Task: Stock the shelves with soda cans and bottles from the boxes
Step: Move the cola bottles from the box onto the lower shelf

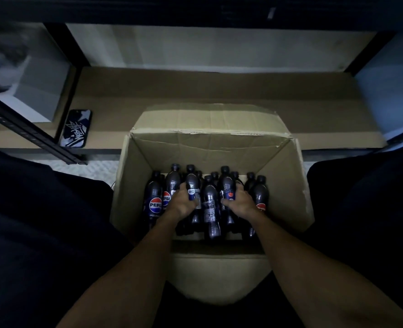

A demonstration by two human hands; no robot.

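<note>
An open cardboard box (290,185) stands on the floor between my knees, holding several dark Pepsi bottles (154,197) upright. My left hand (184,202) grips one Pepsi bottle (192,183) around its label. My right hand (239,203) grips another Pepsi bottle (227,185) the same way. Both held bottles stand among the others inside the box. Beyond the box lies the low shelf (195,91), lined with brown cardboard and bare of bottles.
A phone in a dark patterned case (75,128) lies on the shelf's left end. Black metal shelf posts (30,131) rise at left and right. An upper shelf edge (195,10) runs across the top. My dark-clad legs flank the box.
</note>
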